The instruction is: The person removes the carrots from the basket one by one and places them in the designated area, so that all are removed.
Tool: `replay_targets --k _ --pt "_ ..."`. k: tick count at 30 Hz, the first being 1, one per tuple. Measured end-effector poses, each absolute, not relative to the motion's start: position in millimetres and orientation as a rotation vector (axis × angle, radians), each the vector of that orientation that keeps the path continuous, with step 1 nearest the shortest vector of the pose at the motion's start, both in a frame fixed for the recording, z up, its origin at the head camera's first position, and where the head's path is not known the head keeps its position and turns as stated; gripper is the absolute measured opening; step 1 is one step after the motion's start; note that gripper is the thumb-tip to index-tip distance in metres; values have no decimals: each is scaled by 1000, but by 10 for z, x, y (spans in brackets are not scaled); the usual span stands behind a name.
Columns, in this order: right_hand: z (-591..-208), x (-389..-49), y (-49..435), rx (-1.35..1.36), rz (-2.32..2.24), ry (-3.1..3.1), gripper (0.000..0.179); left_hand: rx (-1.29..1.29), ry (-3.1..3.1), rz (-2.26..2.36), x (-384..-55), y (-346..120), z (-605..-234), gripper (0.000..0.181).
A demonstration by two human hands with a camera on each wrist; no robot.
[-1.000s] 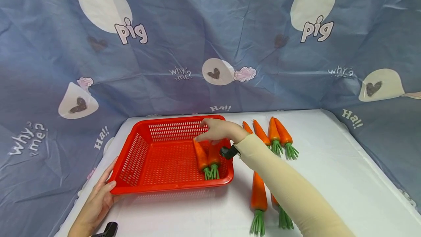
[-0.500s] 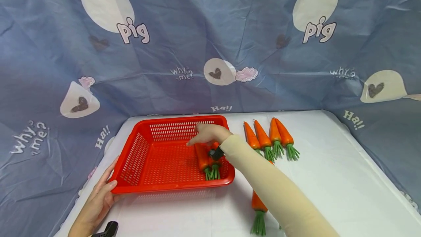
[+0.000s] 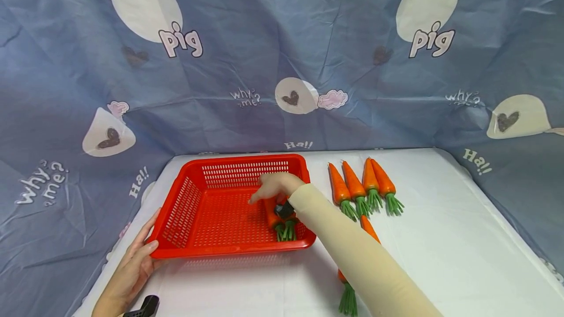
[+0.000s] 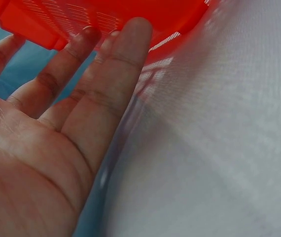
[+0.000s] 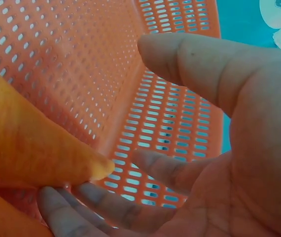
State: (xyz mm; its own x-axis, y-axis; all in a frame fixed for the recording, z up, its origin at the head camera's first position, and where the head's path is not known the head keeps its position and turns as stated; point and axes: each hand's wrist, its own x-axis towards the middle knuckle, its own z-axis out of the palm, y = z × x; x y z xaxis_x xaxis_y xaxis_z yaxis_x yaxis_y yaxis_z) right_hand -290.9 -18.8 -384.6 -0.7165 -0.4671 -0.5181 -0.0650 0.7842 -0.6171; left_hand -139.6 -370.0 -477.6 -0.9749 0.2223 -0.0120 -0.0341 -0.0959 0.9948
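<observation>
A red plastic basket (image 3: 229,248) with slotted walls sits on the left of the white table. At its front left corner my left hand (image 3: 129,270) holds the rim, thumb at the corner and fingers along the outer side. The left wrist view shows those fingers (image 4: 106,84) against the outer wall. My right hand (image 3: 275,186) is inside the basket at the right, over orange carrots (image 3: 271,216) with green tops. In the right wrist view its thumb and fingers stand apart, fingertips right beside a carrot's tip (image 5: 42,143). The sleeve and wrist camera partly hide these carrots.
Several carrots (image 3: 339,185) lie in a row at the back of the table, right of the basket. Nearer, the right sleeve (image 3: 352,248) partly covers a carrot with green leaves (image 3: 348,300) and another orange tip (image 3: 369,229). A blue printed cloth (image 3: 229,126) hangs behind.
My right hand has shifted slightly forward in the basket, away from the carrot tip it touched, with its fingers spread. The sleeve has swung left, uncovering the back row of carrots. The left hand stays put.
</observation>
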Motion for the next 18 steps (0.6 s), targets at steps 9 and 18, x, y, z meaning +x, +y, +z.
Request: replay_targets --k 9,18 --pt "-3855 -2883 -171 -365 -834 2267 83 211 1996 2195 -1397 -3696 -4785 63" --pt "-3865 -2872 -176 -302 -758 2342 77 198 1992 2193 -1399 -3697 -4794 63"
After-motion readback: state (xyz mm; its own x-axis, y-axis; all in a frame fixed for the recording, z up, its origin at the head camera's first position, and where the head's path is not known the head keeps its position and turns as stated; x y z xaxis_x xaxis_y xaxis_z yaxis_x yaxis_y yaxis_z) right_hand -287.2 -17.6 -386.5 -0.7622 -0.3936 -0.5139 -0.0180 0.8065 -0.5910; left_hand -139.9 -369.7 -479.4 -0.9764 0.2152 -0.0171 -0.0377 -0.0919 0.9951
